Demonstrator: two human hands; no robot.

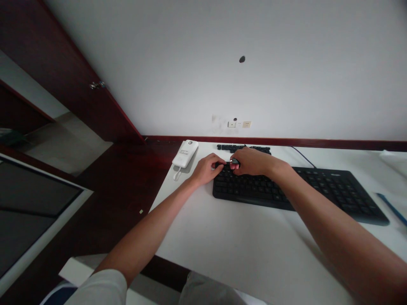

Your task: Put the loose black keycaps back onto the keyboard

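Note:
A black computer keyboard (254, 192) lies on the white table, its cable running off the back. My left hand (205, 168) is at its upper left corner, thumb and fingers closed on that edge. Over the upper left keys, my right hand (254, 162) is curled round a small dark tool with a shiny metal part (234, 161). Its tip is close to the left fingertips, and my fingers hide most of it. Black keycaps (227, 147) stand in a row behind the keyboard, partly covered by my right hand.
A white power bank (185, 154) with a short cable loop lies at the table's left edge. On the right are a blue strip-like object (392, 207) and a whitish sheet (396, 163). Behind the table rises a wall with sockets (246, 124); a dark red door (73, 76) stands left.

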